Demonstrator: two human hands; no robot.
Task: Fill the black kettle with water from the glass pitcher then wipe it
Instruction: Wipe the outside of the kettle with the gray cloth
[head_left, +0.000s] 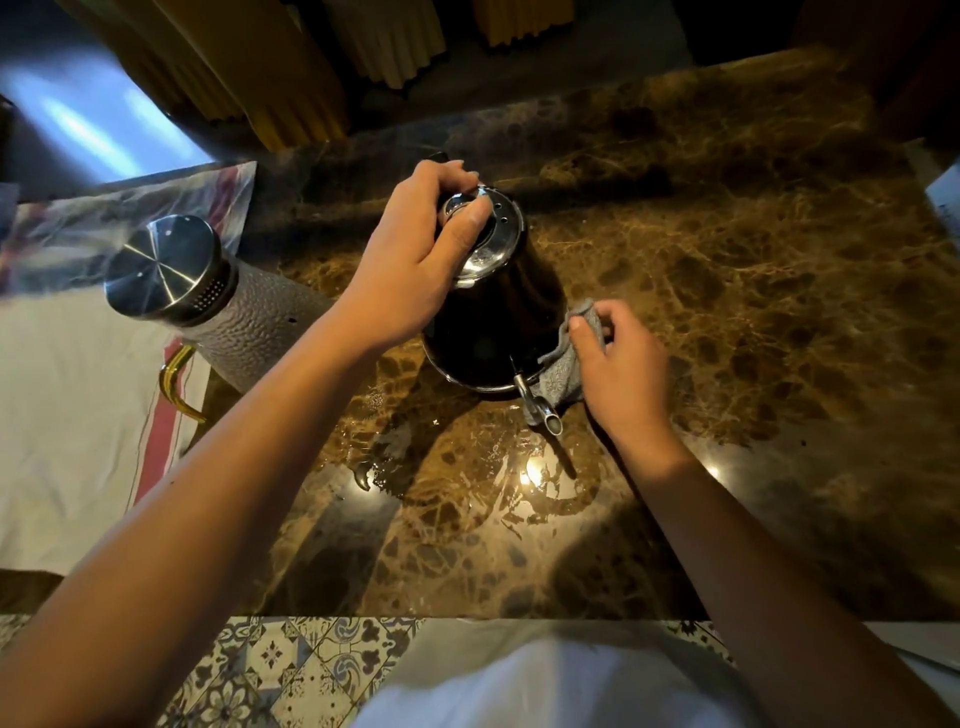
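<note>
Black kettle (493, 322) stands upright on the brown marbled bench (753, 291), about mid-bench, w/ its steel spout (537, 402) pointing toward the person. Steel lid (485, 234) is on. Left hand (415, 260) sits on top of the kettle, fingers and thumb curled round the lid knob, gripping it. Right hand (621, 364) pinches a grey cloth (563, 358) betw. thumb and fingers and presses it against the kettle's right lower side, just beside the spout base; cloth's lower end hangs down behind the spout.

Glass pitcher (228, 322) is to the left of the kettle, near but apart: dimpled body, steel cap w/ strainer holes, amber handle (176, 384). It stands at the edge of a white towel w/ red stripe (78, 415). Wet patch w/ puddles (426, 457) shines on the bench in front of the kettle. Crinkled plastic sheet (130, 208) lies behind the pitcher.
</note>
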